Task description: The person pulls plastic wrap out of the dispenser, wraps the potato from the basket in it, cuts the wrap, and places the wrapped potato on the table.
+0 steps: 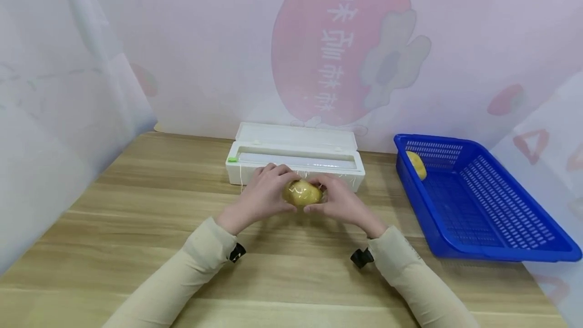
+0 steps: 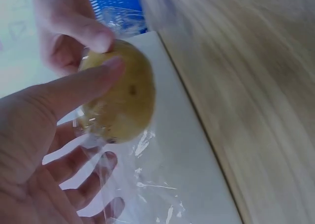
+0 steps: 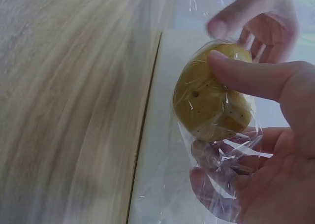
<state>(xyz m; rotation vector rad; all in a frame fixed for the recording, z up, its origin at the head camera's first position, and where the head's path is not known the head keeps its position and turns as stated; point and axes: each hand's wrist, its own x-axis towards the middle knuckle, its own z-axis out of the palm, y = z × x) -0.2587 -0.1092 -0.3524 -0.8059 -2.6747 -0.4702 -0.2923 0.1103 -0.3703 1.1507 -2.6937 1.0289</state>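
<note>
Between both hands is a yellow-brown potato point(image 1: 302, 193), wrapped in shiny clear cling film. My left hand point(image 1: 268, 191) grips it from the left, thumb on the near face in the left wrist view. From the other side my right hand point(image 1: 337, 200) holds it, its thumb pressed on the film-covered skin in the right wrist view. Loose cling film point(image 3: 221, 170) hangs off the potato over the right fingers, and more film point(image 2: 142, 184) trails by the left fingers. Just behind the hands stands a white cling film box point(image 1: 296, 158) with its lid raised.
To the right is a blue plastic basket point(image 1: 437, 227) with a second potato point(image 1: 416, 165) against its left wall. A green slider point(image 1: 233, 159) sits at the left end of the box. A printed cloth point(image 1: 205, 54) hangs behind the wooden table point(image 1: 159, 201).
</note>
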